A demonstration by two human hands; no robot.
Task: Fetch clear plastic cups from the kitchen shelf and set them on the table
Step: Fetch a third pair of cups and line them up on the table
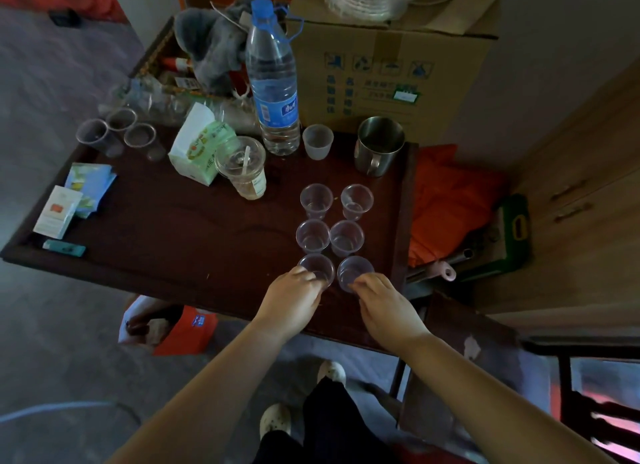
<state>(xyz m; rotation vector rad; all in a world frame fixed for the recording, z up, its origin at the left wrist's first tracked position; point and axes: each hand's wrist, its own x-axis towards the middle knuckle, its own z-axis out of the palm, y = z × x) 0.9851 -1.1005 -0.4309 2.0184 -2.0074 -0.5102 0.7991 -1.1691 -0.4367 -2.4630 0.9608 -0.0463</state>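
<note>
Several clear plastic cups stand upright in two columns on the dark wooden table (180,221), toward its right side. The far pair (316,200) and the middle pair (346,237) stand free. My left hand (291,300) grips the near left cup (317,267) by its side. My right hand (384,300) pinches the near right cup (354,271) at its near wall. Both near cups rest on the table close to its front edge.
A large water bottle (273,82), a lidded drink cup (242,167), a frosted cup (317,141), a steel mug (379,144), a tissue pack (201,144), three more clear cups (119,131) and cards crowd the table's back and left. A cardboard box (391,68) stands behind.
</note>
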